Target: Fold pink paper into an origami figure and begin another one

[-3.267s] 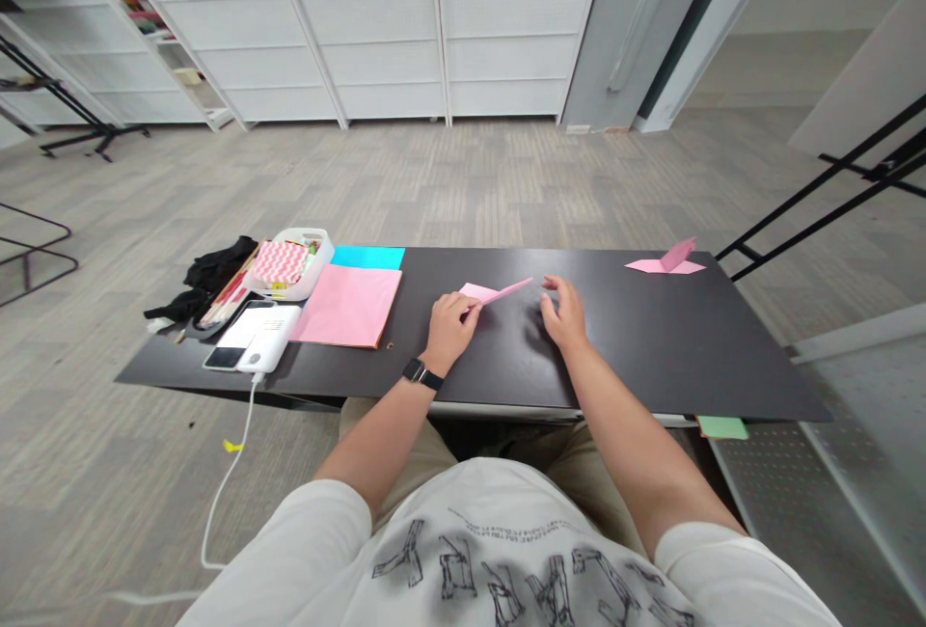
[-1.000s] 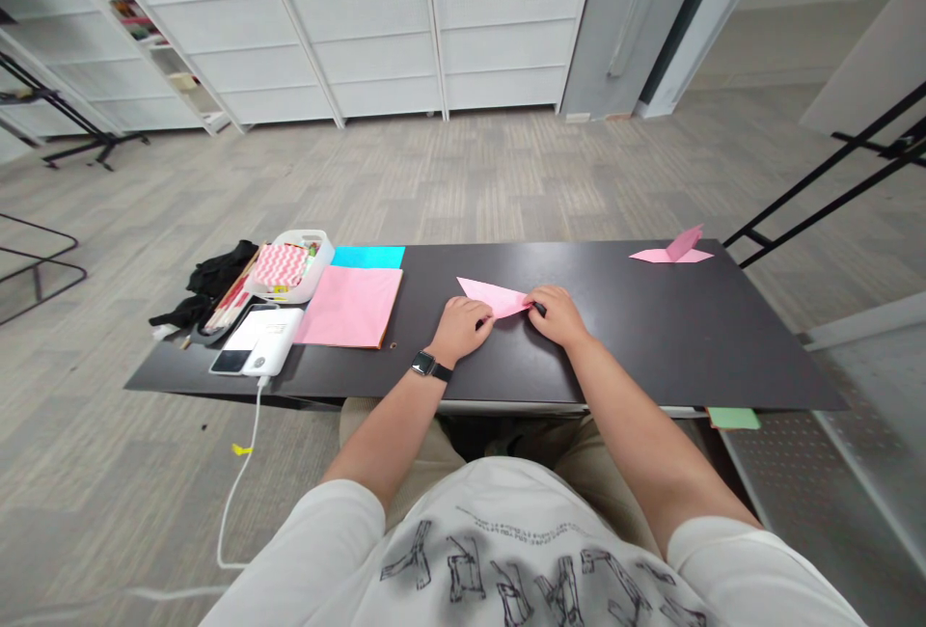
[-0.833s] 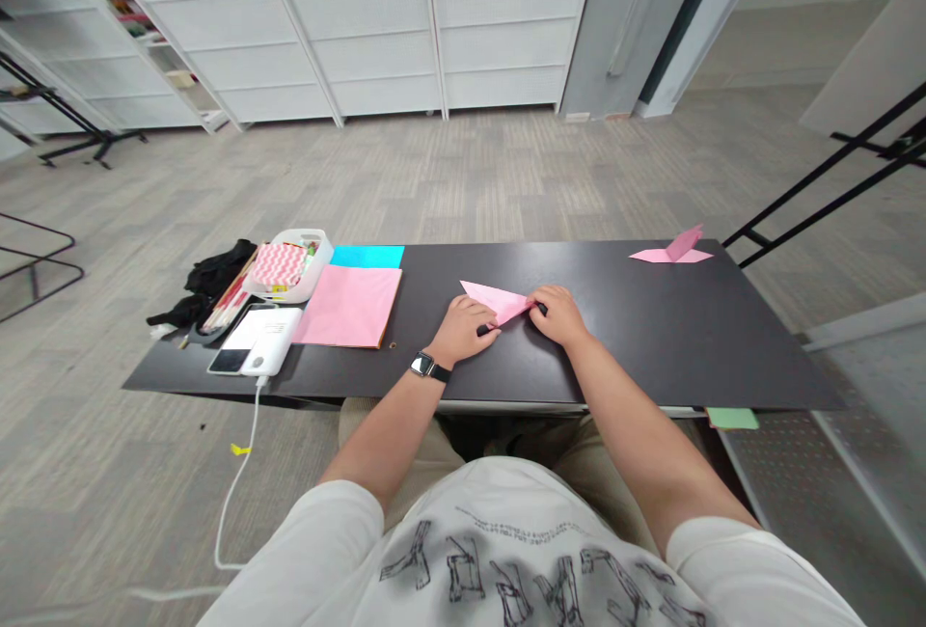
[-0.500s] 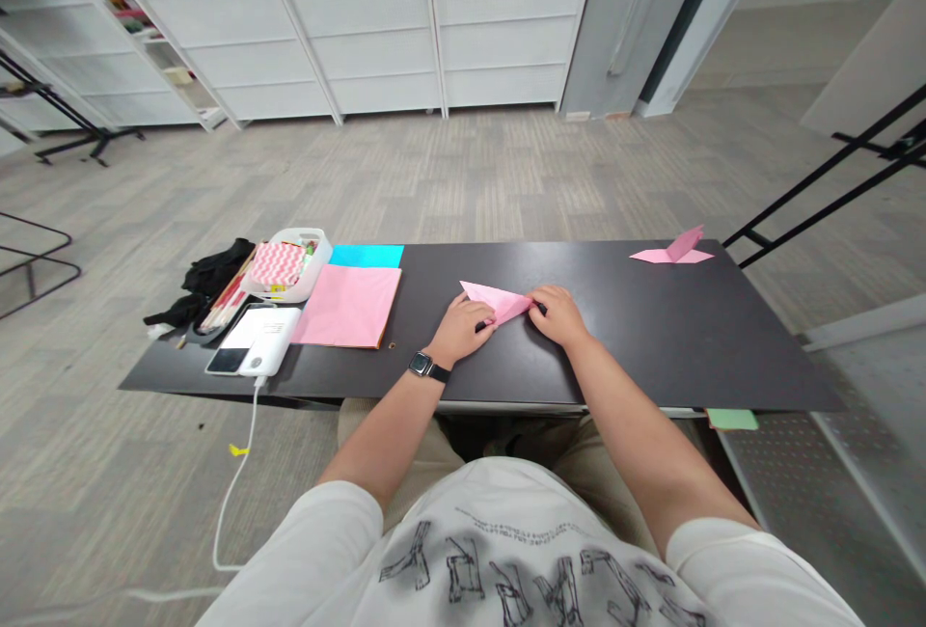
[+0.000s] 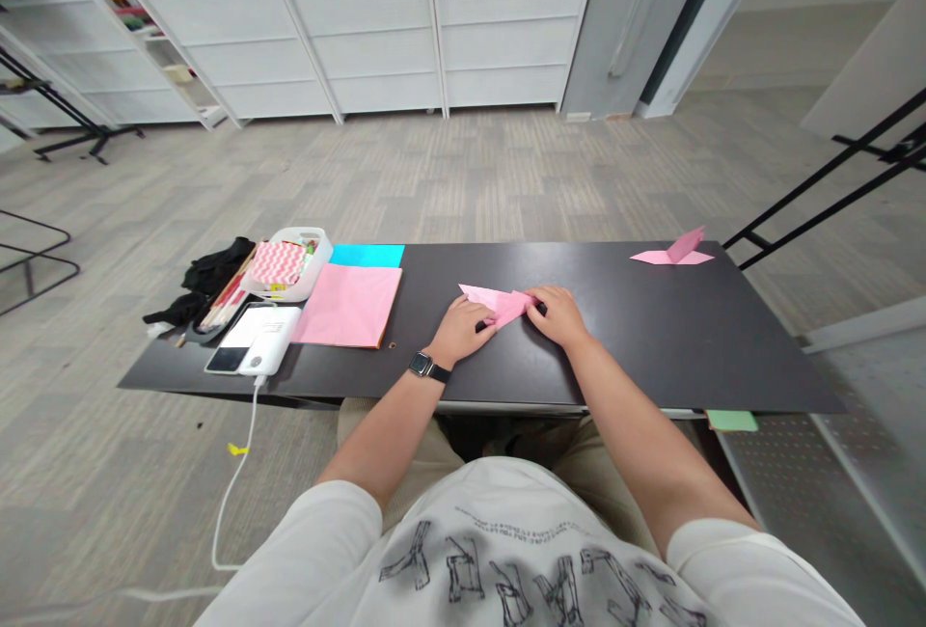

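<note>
A piece of folded pink paper (image 5: pixel 501 303) lies on the dark table in front of me, its pointed end towards the upper left. My left hand (image 5: pixel 465 326) is closed on its left and lower part, the fingers covering some of it. Pinched on the right end of the paper is my right hand (image 5: pixel 556 314), thumb and fingers together. Part of the fold is hidden beneath the fingers. At the far right of the table rests another folded pink paper shape (image 5: pixel 674 255), with one flap standing up.
To the left lie a stack of pink paper (image 5: pixel 351 307) and a blue sheet (image 5: pixel 367 255). Beyond them are a white basket (image 5: pixel 320 260), a white power bank (image 5: pixel 271 345) with a cable, and black cloth (image 5: pixel 215 266). A green piece (image 5: pixel 732 421) shows below the table's front edge.
The right part of the paper's upper edge has bent, now showing a notch near my right fingers. Both hands stay nearly in place; the other items have not moved.
</note>
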### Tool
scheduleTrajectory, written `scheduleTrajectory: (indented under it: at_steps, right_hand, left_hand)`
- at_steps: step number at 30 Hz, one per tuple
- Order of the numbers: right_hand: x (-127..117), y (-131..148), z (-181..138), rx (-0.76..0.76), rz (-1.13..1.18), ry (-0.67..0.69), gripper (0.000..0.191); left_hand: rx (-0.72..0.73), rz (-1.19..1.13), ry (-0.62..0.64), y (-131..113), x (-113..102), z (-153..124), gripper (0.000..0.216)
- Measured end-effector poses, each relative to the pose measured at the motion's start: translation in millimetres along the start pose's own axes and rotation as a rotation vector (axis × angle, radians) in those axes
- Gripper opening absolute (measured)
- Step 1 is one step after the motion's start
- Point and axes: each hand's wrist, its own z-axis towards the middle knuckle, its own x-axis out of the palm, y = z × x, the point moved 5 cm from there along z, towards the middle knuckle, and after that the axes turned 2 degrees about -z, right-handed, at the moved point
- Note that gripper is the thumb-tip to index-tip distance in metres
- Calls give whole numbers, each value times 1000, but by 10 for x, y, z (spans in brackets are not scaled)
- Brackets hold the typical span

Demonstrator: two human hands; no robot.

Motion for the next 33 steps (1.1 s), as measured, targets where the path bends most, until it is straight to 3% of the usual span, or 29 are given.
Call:
scheduleTrajectory:
  at_steps: [17, 33]
  right_hand:
    - [82, -77, 0, 26, -71, -16, 28]
    - [147, -109, 15, 43, -181, 3, 31]
  left_hand:
    - [-55, 64, -40, -20, 60, -16, 20]
    - [-11, 65, -9, 14, 93, -31, 26]
